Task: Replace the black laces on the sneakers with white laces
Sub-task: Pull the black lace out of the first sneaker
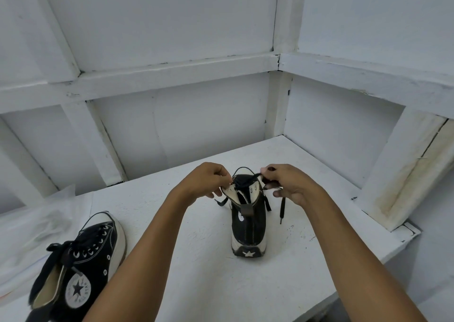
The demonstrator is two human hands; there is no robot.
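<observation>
Nearest, well to the left of both hands, a second sneaker (81,260) lies laced on the white table (196,285). Farther out, the heel-on sneaker (248,226) stands between the fingers. The left hand (208,180) pinches its left eyelet flap, and the right hand (288,183) pinches the black lace (283,206), whose end dangles beneath those fingers.

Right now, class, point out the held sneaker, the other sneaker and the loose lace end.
held sneaker (250,228): head view, heel panel.
other sneaker (98,260): head view, side canvas.
loose lace end (283,210): head view, hanging strand.
</observation>
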